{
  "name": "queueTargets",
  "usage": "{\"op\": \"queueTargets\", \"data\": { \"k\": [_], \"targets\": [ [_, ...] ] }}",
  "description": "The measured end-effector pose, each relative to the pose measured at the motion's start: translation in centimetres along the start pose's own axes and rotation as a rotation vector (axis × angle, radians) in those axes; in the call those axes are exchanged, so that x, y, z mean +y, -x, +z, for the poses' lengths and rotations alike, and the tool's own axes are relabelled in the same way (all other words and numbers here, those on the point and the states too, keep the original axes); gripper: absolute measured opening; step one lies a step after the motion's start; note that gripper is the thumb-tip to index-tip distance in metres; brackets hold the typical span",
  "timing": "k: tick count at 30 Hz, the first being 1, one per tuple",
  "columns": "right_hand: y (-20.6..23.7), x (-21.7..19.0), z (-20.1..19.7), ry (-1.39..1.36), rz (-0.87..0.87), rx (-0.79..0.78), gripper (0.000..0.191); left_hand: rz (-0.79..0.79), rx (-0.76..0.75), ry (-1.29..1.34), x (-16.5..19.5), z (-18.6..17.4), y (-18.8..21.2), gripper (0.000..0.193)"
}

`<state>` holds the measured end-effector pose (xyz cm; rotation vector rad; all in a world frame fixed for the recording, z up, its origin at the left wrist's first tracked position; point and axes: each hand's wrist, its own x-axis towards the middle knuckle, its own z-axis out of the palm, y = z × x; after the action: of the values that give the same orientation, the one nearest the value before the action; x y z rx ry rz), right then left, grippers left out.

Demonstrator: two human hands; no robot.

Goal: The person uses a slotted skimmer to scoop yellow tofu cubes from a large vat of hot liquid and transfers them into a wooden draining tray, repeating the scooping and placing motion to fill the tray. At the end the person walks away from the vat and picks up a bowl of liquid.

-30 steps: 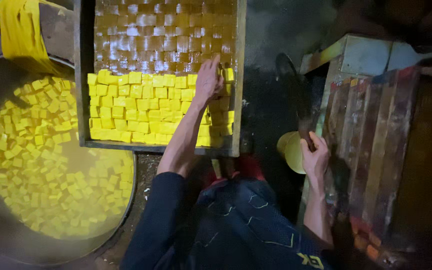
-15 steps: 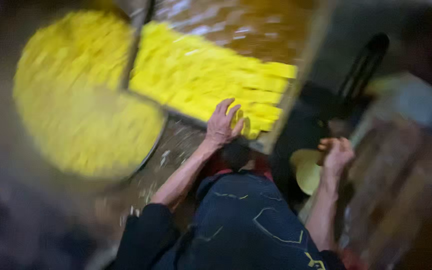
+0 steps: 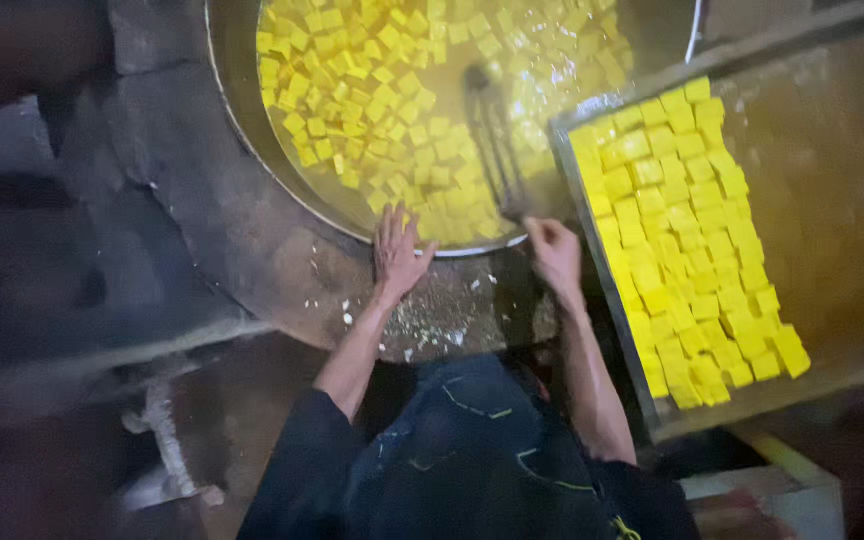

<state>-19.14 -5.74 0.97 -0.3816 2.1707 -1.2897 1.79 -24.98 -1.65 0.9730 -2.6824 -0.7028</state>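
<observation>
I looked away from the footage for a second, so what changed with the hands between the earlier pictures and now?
The left hand left the yellow cubes in the tray and now rests flat by the rim of the big pan. The right hand, earlier down by a yellow bowl with the skimmer upright, now holds the skimmer out over the pan's cubes. The tray remains partly filled and the pan full.

Large round basin (image 3: 242, 110): dull grey metal with a bright, polished rim, holding glossy yellow liquid. Cubes (image 3: 682, 250): matt yellow, soft-looking, wet sheen. Rectangular tray (image 3: 592, 270): worn metal walls, stained brown floor. Skimmer (image 3: 492, 140): dark metal. Floor (image 3: 182, 230): rough grey concrete with white crumbs. Trousers (image 3: 472, 460): dark matt cloth.
</observation>
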Motion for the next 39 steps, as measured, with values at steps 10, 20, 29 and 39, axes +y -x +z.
{"op": "queueTargets", "data": {
  "k": [10, 20, 29, 39],
  "targets": [
    [-14.2, -2.8, 10.2, 0.814, 0.062, -0.23, 0.061, -0.003, -0.132, 0.107, -2.9, 1.4, -0.5, 0.066],
    [-19.2, -3.2, 18.6, 0.32, -0.131, -0.161, 0.041, -0.039, -0.223, 0.141, -3.4, 1.3, 0.0, 0.069],
    [-7.6, 0.2, 15.0, -0.128, 0.152, 0.019, 0.042, -0.129, -0.256, 0.153, -2.2, 1.2, 1.0, 0.06],
    [-6.8, 0.3, 12.3, 0.332, 0.345, 0.078, 0.054, -0.13, -0.256, 0.155, -2.0, 1.2, 1.6, 0.061]
  ]
}}
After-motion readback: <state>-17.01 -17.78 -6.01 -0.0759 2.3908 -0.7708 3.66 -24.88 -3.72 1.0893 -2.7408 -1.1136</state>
